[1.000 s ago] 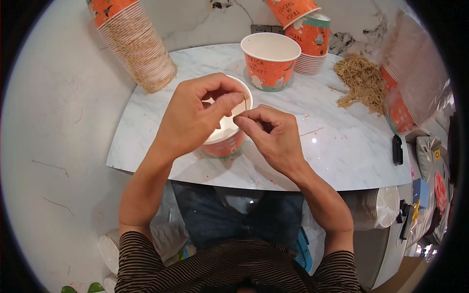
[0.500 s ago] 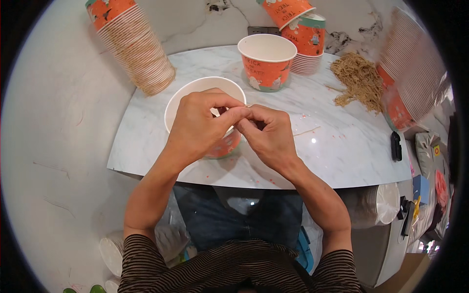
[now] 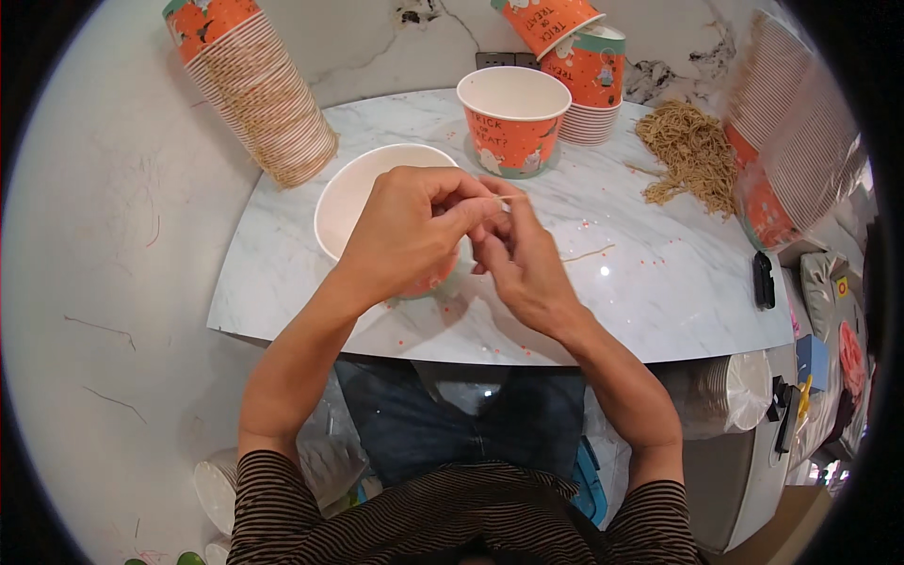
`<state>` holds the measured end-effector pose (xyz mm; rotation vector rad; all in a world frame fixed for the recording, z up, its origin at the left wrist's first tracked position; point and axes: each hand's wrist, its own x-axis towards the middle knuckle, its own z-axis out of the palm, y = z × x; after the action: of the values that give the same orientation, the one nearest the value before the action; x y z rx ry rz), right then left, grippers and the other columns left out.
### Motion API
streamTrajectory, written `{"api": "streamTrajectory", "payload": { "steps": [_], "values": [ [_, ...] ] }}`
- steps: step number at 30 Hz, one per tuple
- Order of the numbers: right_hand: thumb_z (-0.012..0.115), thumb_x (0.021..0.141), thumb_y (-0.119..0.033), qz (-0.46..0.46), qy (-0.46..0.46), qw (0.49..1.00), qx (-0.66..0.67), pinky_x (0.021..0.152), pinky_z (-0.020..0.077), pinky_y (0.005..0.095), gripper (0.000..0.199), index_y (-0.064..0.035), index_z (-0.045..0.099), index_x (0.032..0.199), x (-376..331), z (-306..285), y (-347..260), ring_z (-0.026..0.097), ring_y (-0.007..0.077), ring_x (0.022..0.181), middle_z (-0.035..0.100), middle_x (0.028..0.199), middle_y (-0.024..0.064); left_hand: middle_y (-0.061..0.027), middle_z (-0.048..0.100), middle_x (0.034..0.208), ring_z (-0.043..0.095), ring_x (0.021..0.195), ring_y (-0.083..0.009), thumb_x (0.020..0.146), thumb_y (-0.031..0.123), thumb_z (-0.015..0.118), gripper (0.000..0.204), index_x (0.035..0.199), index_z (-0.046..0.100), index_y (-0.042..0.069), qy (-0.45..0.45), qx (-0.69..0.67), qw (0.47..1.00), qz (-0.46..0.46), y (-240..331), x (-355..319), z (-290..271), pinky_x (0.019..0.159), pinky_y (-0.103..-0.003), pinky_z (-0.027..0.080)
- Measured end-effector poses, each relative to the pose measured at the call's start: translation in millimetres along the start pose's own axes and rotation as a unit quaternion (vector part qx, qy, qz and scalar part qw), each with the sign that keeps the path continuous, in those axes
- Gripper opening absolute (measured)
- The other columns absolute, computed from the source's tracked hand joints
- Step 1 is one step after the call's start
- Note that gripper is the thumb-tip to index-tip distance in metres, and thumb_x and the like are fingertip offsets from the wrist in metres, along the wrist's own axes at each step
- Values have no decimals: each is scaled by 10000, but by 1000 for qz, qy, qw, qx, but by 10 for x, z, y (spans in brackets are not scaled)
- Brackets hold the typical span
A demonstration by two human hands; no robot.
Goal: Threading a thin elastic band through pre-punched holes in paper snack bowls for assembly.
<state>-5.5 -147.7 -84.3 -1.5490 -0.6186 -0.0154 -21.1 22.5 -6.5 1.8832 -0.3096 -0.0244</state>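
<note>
Fingers (image 3: 463, 218) of the left hand (image 3: 405, 231) pinch a thin tan strand (image 3: 509, 197); the right hand (image 3: 527, 273) bends beside it, its grip unclear. Nearby, partly hidden, a white-lined orange paper tub (image 3: 358, 193) stands on the white marbled worktop (image 3: 678, 306).

Dark shirt (image 3: 405, 518) with thin tan stripes, short sleeves (image 3: 273, 494), dark blue jeans (image 3: 377, 405), bare left hand (image 3: 410, 226), bare right hand (image 3: 527, 268)

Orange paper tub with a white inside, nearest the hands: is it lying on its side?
No, the orange paper tub with a white inside stands upright on the white marbled table, its round mouth facing up.
</note>
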Motion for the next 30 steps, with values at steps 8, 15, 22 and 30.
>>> {"api": "streamTrajectory", "payload": {
  "steps": [8,15,22,30],
  "values": [
    [587,905,88,-112,27,983,-144,675,492,308,165,-7,658,1020,-105,-598,-329,605,171,722,611,801,72,-85,715,717,649,664,-114,924,121,720,180,953,782,-46,-53,266,962,29,131,133,-144,642,-270,522],
    [506,856,176,-224,-28,944,-241,736,469,300,295,-10,708,964,194,-810,-174,573,201,836,585,950,91,-74,708,717,613,661,-102,930,109,703,165,933,766,-44,-121,309,940,76,138,180,-163,628,-268,491],
    [749,890,-58,-117,-34,978,-172,766,490,329,186,-14,755,1071,73,-549,-94,585,177,851,621,910,80,-6,632,700,528,663,-53,952,130,693,188,917,740,-48,-87,241,966,24,78,128,-215,601,-248,442],
    [785,893,-84,-110,22,986,-121,653,476,285,104,15,762,919,139,-466,17,573,122,716,637,803,53,-3,652,747,550,683,-52,961,110,682,168,955,738,-49,-97,251,963,10,89,143,-230,607,-240,452]
  ]
}}
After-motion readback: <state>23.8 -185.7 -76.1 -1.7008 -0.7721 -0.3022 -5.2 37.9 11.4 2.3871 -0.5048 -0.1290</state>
